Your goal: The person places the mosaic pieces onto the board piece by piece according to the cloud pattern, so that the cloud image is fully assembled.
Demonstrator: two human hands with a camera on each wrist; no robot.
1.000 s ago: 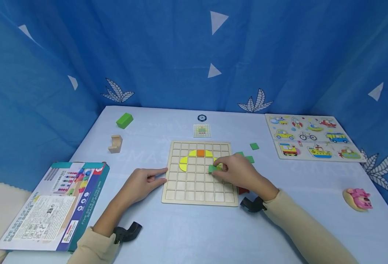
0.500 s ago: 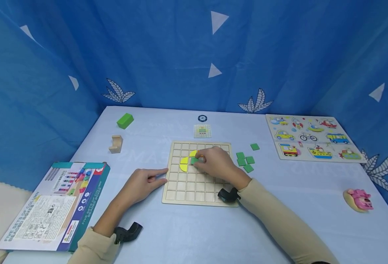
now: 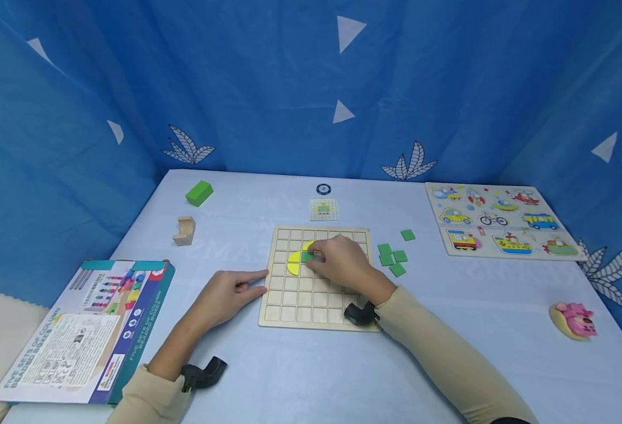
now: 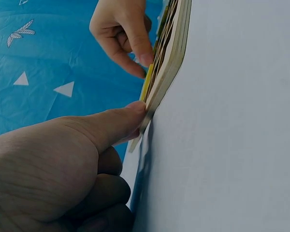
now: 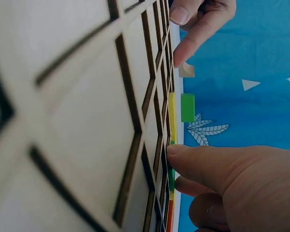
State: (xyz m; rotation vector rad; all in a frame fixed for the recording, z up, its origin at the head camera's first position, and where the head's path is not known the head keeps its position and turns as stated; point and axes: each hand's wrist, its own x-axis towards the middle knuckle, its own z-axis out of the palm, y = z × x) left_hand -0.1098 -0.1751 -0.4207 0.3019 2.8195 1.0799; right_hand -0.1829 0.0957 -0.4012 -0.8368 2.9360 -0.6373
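Observation:
A wooden grid board (image 3: 318,306) lies in the middle of the table. It holds yellow curved pieces (image 3: 292,263) in its upper rows. My right hand (image 3: 315,258) reaches over the board and pinches a green square tile (image 3: 306,257) down beside the yellow pieces. The right wrist view shows the thumb (image 5: 208,162) on that green tile (image 5: 171,179), low on the board (image 5: 87,121). My left hand (image 3: 258,281) rests on the table with its fingertips against the board's left edge. In the left wrist view the thumb (image 4: 111,123) presses that board edge (image 4: 166,63).
Loose green tiles (image 3: 391,257) lie right of the board, and a small pattern card (image 3: 323,209) lies behind it. A green block (image 3: 199,192) and a wooden block (image 3: 185,230) sit far left. A toy box (image 3: 85,330), a vehicle puzzle (image 3: 501,221) and a pink toy (image 3: 572,320) lie around.
My right hand carried the green tile leftward across the board, from its right side to beside the yellow pieces. The left hand stayed against the board's edge.

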